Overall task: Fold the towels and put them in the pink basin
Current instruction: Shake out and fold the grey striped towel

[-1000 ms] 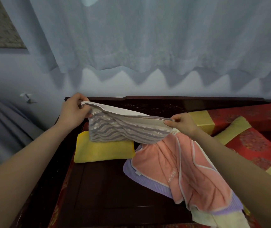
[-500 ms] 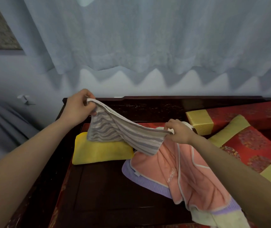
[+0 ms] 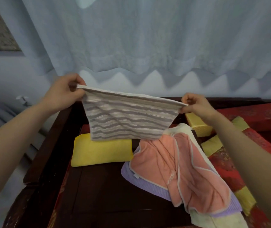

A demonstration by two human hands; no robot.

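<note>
A grey-and-white striped towel (image 3: pixel 128 120) hangs stretched in the air above the dark wooden table (image 3: pixel 102 191). My left hand (image 3: pixel 65 91) pinches its upper left corner and my right hand (image 3: pixel 195 105) pinches its upper right corner. Below it a folded yellow towel (image 3: pixel 102 152) lies flat on the table. To the right lies a loose heap: a pink towel (image 3: pixel 180 171) over a purple towel (image 3: pixel 141 180) and a cream towel (image 3: pixel 213 219). No pink basin is in view.
Red and yellow cushions (image 3: pixel 240 155) lie along the right side, touching the heap. A pale curtain (image 3: pixel 148 38) and wall stand behind the table's dark raised back rail (image 3: pixel 230 100). Bare tabletop shows at the front left.
Both hands rose and moved apart, pulling the striped towel taut and level. It had sagged toward the pink heap half a second ago.
</note>
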